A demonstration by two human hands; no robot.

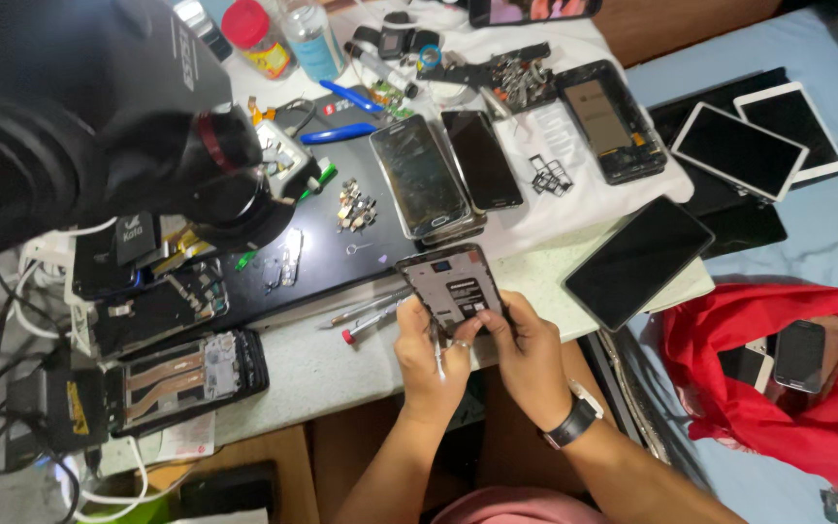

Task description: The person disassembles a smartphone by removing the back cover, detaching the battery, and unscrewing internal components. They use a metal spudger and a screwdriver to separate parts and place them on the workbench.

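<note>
An opened phone [452, 286] with its back cover off is held over the front edge of the white worktable [312, 364]. My left hand [426, 354] grips its lower left side and also holds thin metal tweezers [437, 355] that point downward. My right hand [526, 344], with a black wristwatch, holds the phone's lower right edge with its thumb pressed on the exposed back. Two screwdrivers [369, 315] lie on the table just left of my left hand.
A black microscope head [99, 116] looms at top left over a dark mat [327, 243] with small parts. Several phones [458, 170], a dark tablet [637, 260], dismantled frames [186, 374], bottles [283, 39], white tablets [758, 141] and a red bag [778, 388] surround the spot.
</note>
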